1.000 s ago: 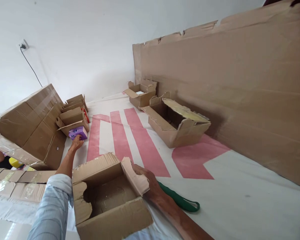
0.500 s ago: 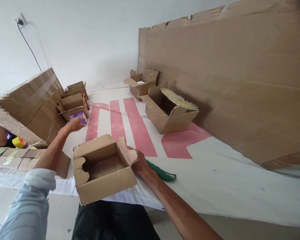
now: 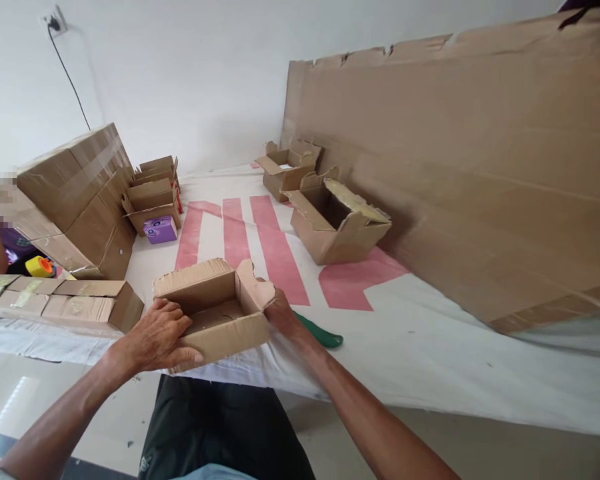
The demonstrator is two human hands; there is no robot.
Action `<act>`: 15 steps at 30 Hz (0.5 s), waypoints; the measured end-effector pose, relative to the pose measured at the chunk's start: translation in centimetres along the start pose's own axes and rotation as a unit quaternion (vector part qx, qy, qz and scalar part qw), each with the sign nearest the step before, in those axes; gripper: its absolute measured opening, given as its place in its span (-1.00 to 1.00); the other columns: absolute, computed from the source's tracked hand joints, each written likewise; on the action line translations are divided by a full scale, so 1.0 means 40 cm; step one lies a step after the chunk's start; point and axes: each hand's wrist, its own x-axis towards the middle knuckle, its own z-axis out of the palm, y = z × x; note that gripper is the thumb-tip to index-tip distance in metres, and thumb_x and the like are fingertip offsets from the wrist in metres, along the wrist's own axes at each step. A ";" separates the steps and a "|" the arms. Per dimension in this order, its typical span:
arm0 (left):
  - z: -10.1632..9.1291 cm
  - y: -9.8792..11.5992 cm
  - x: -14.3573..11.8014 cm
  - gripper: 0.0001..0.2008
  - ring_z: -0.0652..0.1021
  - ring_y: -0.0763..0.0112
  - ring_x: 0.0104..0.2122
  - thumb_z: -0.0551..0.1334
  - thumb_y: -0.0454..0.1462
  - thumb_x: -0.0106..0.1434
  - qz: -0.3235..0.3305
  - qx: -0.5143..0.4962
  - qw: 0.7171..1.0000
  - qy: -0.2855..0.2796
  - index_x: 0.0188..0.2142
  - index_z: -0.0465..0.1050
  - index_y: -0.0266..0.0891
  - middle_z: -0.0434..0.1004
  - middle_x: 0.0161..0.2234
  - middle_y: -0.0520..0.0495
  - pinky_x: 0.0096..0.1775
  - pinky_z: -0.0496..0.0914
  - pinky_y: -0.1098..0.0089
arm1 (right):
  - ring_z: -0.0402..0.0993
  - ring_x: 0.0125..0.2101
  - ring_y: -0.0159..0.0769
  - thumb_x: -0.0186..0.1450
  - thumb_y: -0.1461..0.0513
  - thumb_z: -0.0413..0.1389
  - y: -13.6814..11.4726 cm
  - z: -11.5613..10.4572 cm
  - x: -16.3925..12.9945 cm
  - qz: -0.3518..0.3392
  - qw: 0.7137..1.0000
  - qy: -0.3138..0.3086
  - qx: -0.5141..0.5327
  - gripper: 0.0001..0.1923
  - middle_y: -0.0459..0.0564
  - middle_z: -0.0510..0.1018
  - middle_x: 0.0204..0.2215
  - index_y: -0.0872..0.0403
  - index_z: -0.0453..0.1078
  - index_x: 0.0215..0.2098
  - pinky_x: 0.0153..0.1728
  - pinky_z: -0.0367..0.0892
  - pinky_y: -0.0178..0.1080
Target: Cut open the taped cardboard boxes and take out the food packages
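My left hand (image 3: 157, 337) grips the near-left corner of the open box (image 3: 215, 313), fingers curled over its wall. My right hand (image 3: 280, 313) clasps the box's torn right flap, beside a green strap (image 3: 320, 331).

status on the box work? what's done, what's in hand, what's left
Done: nothing looks finished; the near open box shows no contents. In hand: the left hand grips its front left corner and the right hand holds its right flap at the table's near edge. Left: the purple pack sits untouched by the small boxes, and two more open boxes wait by the cardboard sheet.
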 end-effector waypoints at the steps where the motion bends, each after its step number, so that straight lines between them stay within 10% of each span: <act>1: 0.002 -0.004 -0.002 -0.38 0.58 0.09 -0.23 0.08 0.30 0.44 0.006 0.009 1.000 0.015 -0.21 0.63 -0.12 0.57 -0.36 -0.13 0.04 0.41 0.05 | 0.67 -0.12 -0.05 0.46 -0.15 -0.09 -0.011 -0.007 0.005 -0.001 1.000 0.000 0.013 -0.41 0.13 0.73 -0.12 0.05 0.57 0.04 -0.10 0.59 -0.05; 6: -0.023 0.008 -0.052 -0.41 0.52 0.04 -0.20 0.08 0.26 0.46 0.007 0.058 0.994 0.091 -0.33 0.54 -0.14 0.54 -0.34 -0.15 0.10 0.39 -0.08 | 0.57 0.15 0.00 0.43 -0.22 0.07 -0.084 -0.048 -0.008 0.010 0.993 -0.043 0.114 -0.34 0.18 0.64 0.16 0.04 0.50 0.24 0.14 0.49 0.02; 15: 0.009 0.052 -0.181 -0.54 0.47 0.10 -0.30 0.21 0.12 0.47 -0.044 0.088 0.980 0.171 -0.42 0.43 -0.10 0.45 -0.39 -0.09 -0.12 0.43 0.03 | 0.58 -0.02 -0.04 0.40 -0.22 0.11 -0.180 -0.060 -0.073 0.035 0.988 -0.110 0.101 -0.35 0.08 0.67 -0.04 0.07 0.50 0.17 0.03 0.50 -0.12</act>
